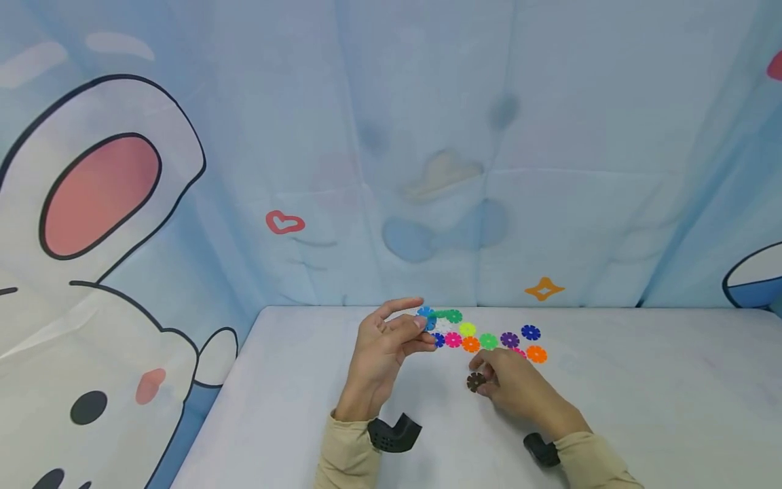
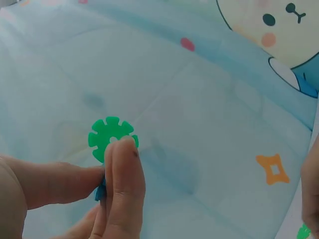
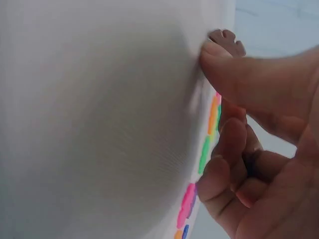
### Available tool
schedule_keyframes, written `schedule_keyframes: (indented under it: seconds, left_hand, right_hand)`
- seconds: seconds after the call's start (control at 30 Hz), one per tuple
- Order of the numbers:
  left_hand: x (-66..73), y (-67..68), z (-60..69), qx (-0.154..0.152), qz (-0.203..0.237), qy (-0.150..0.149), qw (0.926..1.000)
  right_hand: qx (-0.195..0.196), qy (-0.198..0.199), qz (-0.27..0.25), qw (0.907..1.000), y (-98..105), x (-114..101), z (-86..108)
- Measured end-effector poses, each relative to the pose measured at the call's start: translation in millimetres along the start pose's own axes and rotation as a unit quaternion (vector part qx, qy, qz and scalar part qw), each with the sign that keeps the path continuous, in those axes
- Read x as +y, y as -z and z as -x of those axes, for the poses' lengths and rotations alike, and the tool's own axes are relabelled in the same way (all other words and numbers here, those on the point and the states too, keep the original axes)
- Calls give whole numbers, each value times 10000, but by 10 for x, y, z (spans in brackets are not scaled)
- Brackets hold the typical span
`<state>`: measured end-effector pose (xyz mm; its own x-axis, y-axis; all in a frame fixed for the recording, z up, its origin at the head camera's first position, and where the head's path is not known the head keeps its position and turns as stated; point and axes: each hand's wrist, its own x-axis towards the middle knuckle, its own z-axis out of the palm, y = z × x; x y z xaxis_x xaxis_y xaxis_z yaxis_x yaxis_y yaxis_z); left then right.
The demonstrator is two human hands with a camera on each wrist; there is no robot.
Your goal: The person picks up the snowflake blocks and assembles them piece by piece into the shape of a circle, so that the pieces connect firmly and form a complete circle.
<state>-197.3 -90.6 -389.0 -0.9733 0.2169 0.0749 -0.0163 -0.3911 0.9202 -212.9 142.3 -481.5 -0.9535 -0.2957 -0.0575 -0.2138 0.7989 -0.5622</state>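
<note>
Between thumb and fingers, my left hand (image 1: 383, 339) pinches joined snowflake discs: blue discs (image 1: 425, 312) and a green disc (image 2: 107, 130) that stands out above the fingertips in the left wrist view. Part of the blue is covered by the fingers. My right hand (image 1: 519, 382) pinches a brown notched snowflake disc (image 1: 476, 382) by its edge, just above the white table. In the right wrist view the thumb covers much of the brown disc (image 3: 228, 42). The two hands are apart, the left one higher and farther forward.
Several loose discs lie on the white table (image 1: 275, 407) beyond my hands, among them a pink disc (image 1: 453, 339), an orange disc (image 1: 537, 354), a purple disc (image 1: 510, 339) and a dark blue disc (image 1: 531, 332). A printed blue curtain (image 1: 366, 136) hangs behind the table's back edge.
</note>
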Motion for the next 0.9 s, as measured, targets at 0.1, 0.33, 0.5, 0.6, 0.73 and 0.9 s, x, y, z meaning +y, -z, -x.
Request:
schedule_keyframes:
  seconds: [0.1, 0.33, 0.5, 0.6, 0.73, 0.9]
  left_hand:
    - [-11, -18, -3, 12, -132, 65, 9999]
    - [-30, -95, 15, 13, -220, 262, 9994]
    - [-57, -147, 24, -12, -343, 290, 9990]
    - [-82, -171, 25, -100, -489, 242, 9985]
    - [-113, -207, 33, -203, -643, 168, 9976]
    - [-133, -253, 44, -211, -741, 138, 9969]
  right_hand:
    - [-53, 151, -96, 9998, 56, 34, 20]
    - [816, 960, -762, 9891, 340, 18, 114]
    - [1905, 1070, -1762, 9598, 600, -210, 281]
    - [2258, 1114, -2335, 9392, 687, -321, 366]
    - [2401, 1158, -2706, 9250, 742, -395, 429]
    - [2423, 1198, -2730, 9233, 753, -405, 448]
